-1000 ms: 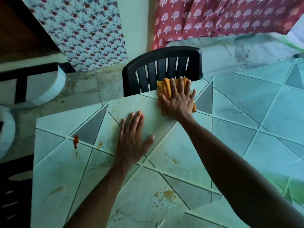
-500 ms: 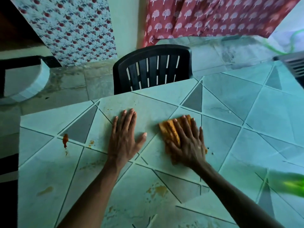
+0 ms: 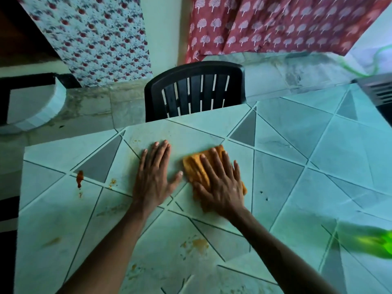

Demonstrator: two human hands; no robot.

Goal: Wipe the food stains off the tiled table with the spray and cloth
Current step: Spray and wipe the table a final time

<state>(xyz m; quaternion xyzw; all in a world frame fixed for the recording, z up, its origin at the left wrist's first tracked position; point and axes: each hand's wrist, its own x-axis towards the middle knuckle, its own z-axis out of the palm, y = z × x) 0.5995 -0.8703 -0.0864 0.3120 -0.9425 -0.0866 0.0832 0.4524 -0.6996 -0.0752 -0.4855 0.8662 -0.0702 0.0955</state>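
My right hand [image 3: 220, 183] lies flat with spread fingers on an orange cloth [image 3: 193, 166], pressing it onto the pale green tiled table [image 3: 297, 149]. Just left of the cloth, my left hand [image 3: 153, 177] rests palm down on the tiles, its thumb nearly touching the cloth. A red sauce blot [image 3: 79, 178] sits near the table's left edge. Brownish stains [image 3: 199, 244] lie close to me between my forearms. A blurred green spray bottle [image 3: 375, 245] shows at the right edge.
A black plastic chair [image 3: 194, 90] stands against the table's far edge. Another dark slatted chair back [image 3: 377, 92] is at the far right. Patterned curtains [image 3: 275, 24] hang behind. Small dark crumbs [image 3: 264, 195] lie right of the cloth.
My right hand dragged the cloth from the far edge by the chair back toward me, then a little left beside my left hand. The left hand stayed planted.
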